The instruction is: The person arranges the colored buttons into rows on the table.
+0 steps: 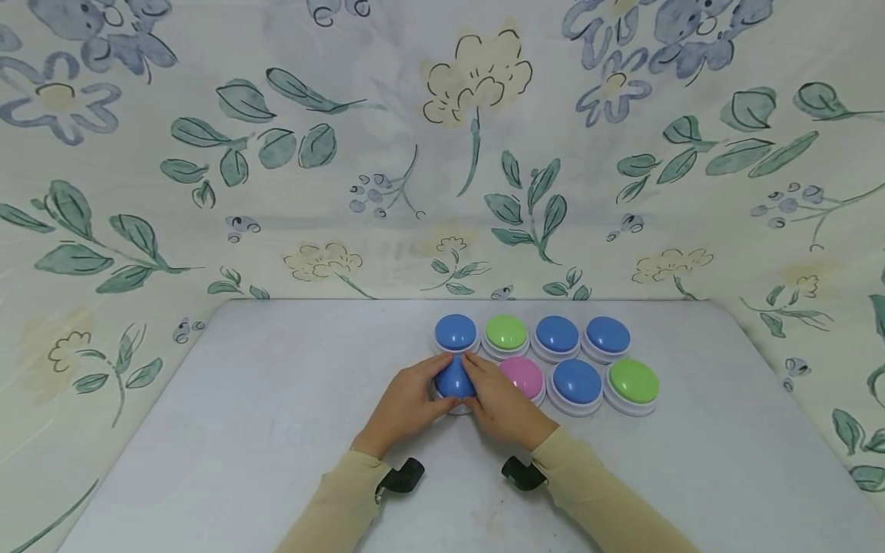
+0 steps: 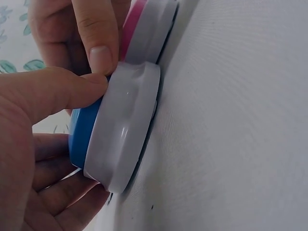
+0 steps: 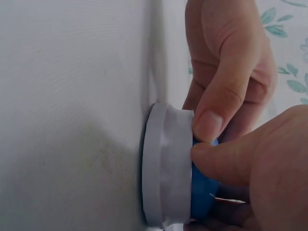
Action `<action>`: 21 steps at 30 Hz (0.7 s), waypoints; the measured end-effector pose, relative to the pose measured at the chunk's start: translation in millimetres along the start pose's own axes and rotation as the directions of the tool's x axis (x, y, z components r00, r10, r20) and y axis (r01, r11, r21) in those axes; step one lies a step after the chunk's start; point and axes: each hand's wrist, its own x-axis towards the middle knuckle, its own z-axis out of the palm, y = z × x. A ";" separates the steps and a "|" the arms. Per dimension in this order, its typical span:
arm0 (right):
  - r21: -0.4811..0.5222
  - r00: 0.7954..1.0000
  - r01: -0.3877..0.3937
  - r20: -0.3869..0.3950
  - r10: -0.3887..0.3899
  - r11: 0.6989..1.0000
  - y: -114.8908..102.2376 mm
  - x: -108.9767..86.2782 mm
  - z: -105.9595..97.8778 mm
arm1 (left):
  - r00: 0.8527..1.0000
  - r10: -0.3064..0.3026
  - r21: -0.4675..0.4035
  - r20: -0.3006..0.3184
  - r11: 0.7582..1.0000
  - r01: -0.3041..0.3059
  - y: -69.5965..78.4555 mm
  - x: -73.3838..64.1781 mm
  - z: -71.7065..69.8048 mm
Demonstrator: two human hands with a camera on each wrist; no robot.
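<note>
A blue push button (image 1: 454, 379) with a white round base sits at the front left end of two rows of such buttons. My left hand (image 1: 409, 403) grips its left side, thumb at the near edge and fingers around the far side. From the right, my right hand (image 1: 503, 403) grips the same button, its thumb close to the left thumb. In the left wrist view the white base (image 2: 122, 130) stands on the table under both thumbs. The right wrist view shows the blue dome (image 3: 203, 192) partly hidden by the fingers. Right beside my right hand is a pink button (image 1: 522, 377).
Behind the hands runs a back row: a blue button (image 1: 455, 332), a green button (image 1: 506, 332) and two more blue ones. Another blue button (image 1: 577, 382) and a green button (image 1: 633, 381) continue the front row. The white table (image 1: 276, 399) meets a floral cloth (image 1: 387, 146) behind.
</note>
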 end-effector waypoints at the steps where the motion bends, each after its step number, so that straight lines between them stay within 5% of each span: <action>1: 0.000 1.000 0.001 0.000 -0.001 1.000 0.2 0.0 0.2 | 1.000 -0.004 -0.003 0.001 1.000 0.004 -0.4 0.1 0.4; 21: -0.003 0.998 -0.015 -0.054 0.015 1.000 1.8 -3.7 -4.3 | 0.999 -0.034 0.015 0.008 0.999 0.034 -2.4 -0.9 -2.1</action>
